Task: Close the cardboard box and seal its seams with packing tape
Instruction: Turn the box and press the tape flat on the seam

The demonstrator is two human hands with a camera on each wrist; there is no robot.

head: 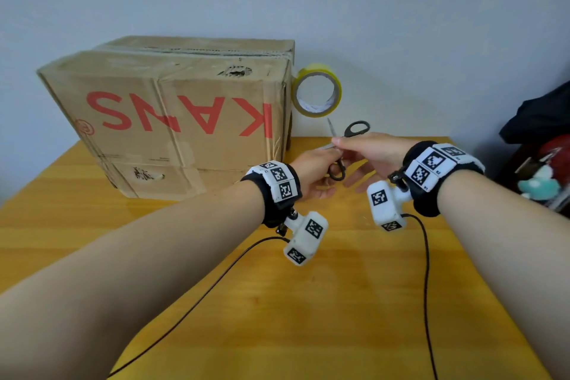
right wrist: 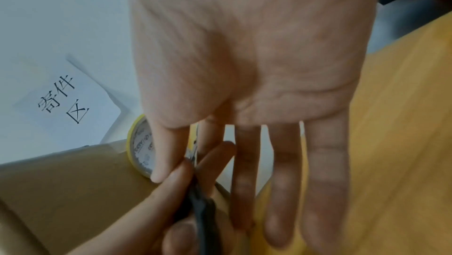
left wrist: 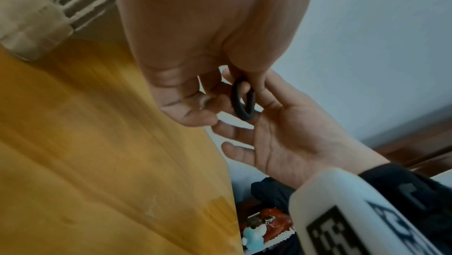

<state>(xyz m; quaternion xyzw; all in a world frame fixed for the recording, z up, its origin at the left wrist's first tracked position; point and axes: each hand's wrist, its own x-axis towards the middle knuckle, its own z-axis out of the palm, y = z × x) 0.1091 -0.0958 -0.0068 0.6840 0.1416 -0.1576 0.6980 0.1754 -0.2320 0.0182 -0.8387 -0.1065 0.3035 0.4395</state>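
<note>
The cardboard box [head: 172, 120] stands at the table's back left with red letters upside down and its top flaps down. A yellow tape roll [head: 317, 68] hangs at the box's upper right corner, by the wall. Just in front of it both hands hold black-handled scissors [head: 357, 128] with blades apart. My left hand [head: 320, 163] grips the lower handle loop [left wrist: 243, 100]. My right hand [head: 342, 145] pinches the scissors near the pivot between thumb and index finger [right wrist: 210, 139]; its other fingers are straight. The right wrist view shows the tape roll [right wrist: 139, 149] against the box [right wrist: 73, 182].
The yellow wooden table [head: 308, 302] stretches bare in front of the box. Thin black cables [head: 427, 287] run from the wrist cameras toward me. A dark bag and soft toys [head: 536, 139] sit beyond the table's right edge. A paper sign [right wrist: 63, 100] hangs on the wall.
</note>
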